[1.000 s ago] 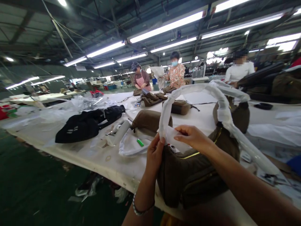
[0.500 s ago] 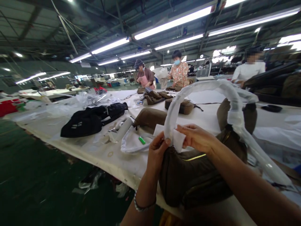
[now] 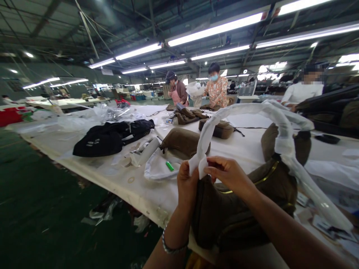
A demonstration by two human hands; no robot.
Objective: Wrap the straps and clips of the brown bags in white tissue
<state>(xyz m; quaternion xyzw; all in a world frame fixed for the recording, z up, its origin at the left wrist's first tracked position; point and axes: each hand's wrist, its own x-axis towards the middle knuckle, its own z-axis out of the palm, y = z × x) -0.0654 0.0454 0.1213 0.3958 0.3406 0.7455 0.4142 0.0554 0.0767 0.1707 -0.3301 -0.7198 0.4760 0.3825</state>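
Observation:
A dark olive-brown handbag (image 3: pixel 244 209) with a gold zip stands before me. Its arched handle (image 3: pixel 210 129) is wrapped in white, translucent covering. A small piece of white wrapping sheet (image 3: pixel 202 166) is folded around the handle's left base. My left hand (image 3: pixel 186 183) is closed on the sheet and handle base from the left, thumb facing me. From the right, my right hand (image 3: pixel 228 173) pinches the sheet's edge between thumb and fingers. Its forearm crosses in front of the bag.
A black bag (image 3: pixel 98 140), another brown bag (image 3: pixel 179 142), a white roll (image 3: pixel 150 149) and a small green object (image 3: pixel 169 166) lie on the white table (image 3: pixel 157 194). Loose plastic (image 3: pixel 92 116) lies farther left. Several co-workers stand across the table, one in a patterned top (image 3: pixel 218 91).
The white sheet, flat and sticking out both sides before, is now folded around the handle base. My right hand has moved left and lower, closer to my left hand.

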